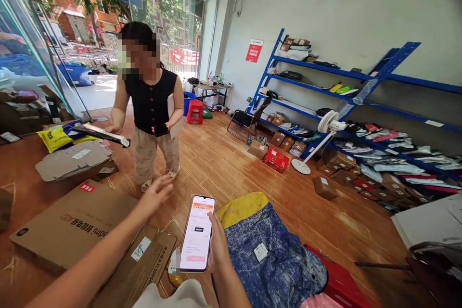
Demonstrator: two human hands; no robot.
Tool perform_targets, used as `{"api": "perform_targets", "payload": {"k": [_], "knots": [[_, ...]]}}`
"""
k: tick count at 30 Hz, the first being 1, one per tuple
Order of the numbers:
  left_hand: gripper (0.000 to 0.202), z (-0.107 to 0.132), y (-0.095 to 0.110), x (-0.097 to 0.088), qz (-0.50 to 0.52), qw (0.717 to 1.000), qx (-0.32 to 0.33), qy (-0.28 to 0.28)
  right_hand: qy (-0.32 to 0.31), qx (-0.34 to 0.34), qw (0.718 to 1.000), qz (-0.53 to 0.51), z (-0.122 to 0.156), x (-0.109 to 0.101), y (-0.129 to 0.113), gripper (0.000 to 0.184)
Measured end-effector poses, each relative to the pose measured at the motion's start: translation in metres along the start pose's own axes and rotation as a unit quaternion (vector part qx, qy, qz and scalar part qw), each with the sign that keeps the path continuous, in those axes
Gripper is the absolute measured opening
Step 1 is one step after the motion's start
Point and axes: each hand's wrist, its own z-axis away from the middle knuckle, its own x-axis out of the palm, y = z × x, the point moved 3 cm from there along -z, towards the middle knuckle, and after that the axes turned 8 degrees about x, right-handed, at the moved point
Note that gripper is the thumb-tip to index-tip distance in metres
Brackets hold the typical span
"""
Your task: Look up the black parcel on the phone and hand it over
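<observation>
My right hand point(218, 245) is wrapped round a smartphone point(197, 238), its lit screen facing me and the thumb along its right edge. Stretched out in front, my left hand point(160, 196) is empty, with its fingers extended toward a person standing ahead. That person point(153, 101) has a flat dark package point(101, 134) in one hand and a small dark object, perhaps a phone point(160, 129), in the other. Below my left arm lies a large flat cardboard TV box point(77, 221), beside a narrower carton point(142, 255). Right of the phone is a blue and yellow sack point(267, 245).
Blue shelves point(317, 77) with parcels line the right wall. A white fan point(310, 154), a black chair point(249, 118) and a red stool point(195, 111) stand on the wooden floor. Further cartons point(77, 159) and a yellow package point(57, 138) lie at left near the glass door.
</observation>
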Motion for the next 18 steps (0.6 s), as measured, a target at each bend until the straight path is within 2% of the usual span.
{"api": "perform_targets", "payload": {"k": [3, 5, 9, 14, 16, 18], "knots": [[0.061, 0.041, -0.009, 0.044, 0.066, 0.982, -0.067, -0.162, -0.026, -0.004, 0.999, 0.027, -0.005, -0.003, -0.007, 0.045], [0.057, 0.056, -0.007, 0.062, 0.086, 0.969, -0.069, -0.22, -0.044, 0.004, 0.998, 0.036, -0.008, -0.006, -0.009, 0.045], [0.05, 0.06, -0.001, 0.075, 0.079, 0.974, -0.04, -0.206, -0.053, 0.006, 0.998, 0.037, -0.011, -0.018, -0.01, 0.039], [0.05, 0.057, -0.005, 0.085, 0.042, 0.978, -0.045, -0.2, -0.035, -0.001, 0.998, 0.044, -0.012, -0.031, -0.008, 0.045], [0.055, 0.055, -0.011, 0.09, 0.049, 0.976, -0.059, -0.203, -0.03, -0.01, 0.998, 0.054, -0.015, -0.037, -0.006, 0.043], [0.06, 0.051, -0.023, 0.093, 0.062, 0.972, -0.102, -0.201, -0.031, -0.014, 0.997, 0.063, -0.023, -0.047, -0.003, 0.043]]}}
